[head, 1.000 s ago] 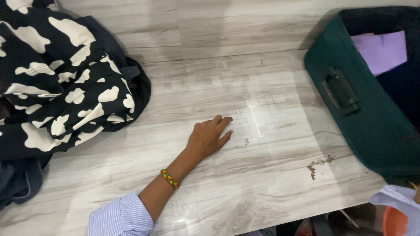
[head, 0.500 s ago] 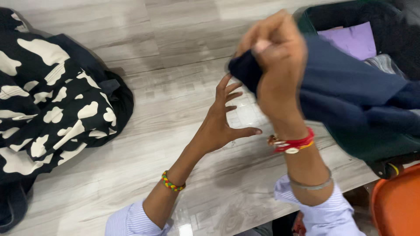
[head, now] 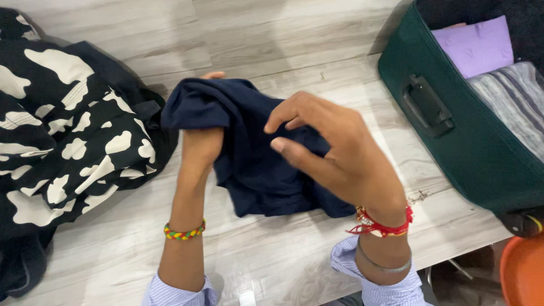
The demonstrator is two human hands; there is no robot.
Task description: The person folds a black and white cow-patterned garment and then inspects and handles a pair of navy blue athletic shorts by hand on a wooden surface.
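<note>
Head view: left hand [head: 199, 148] grips the top edge of a navy garment [head: 255, 164], lifting it off the pale wood table [head: 294, 255]; right hand [head: 334, 150] pinches its middle. Black-and-white patterned cloth [head: 73, 136] left, open green suitcase [head: 453, 136] right.

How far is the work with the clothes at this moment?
Done: purple cloth and striped cloth lie in the green suitcase. In hand: left hand grips the navy garment, right hand over it. Left: the black-and-white garment lies bunched on the table.
</note>
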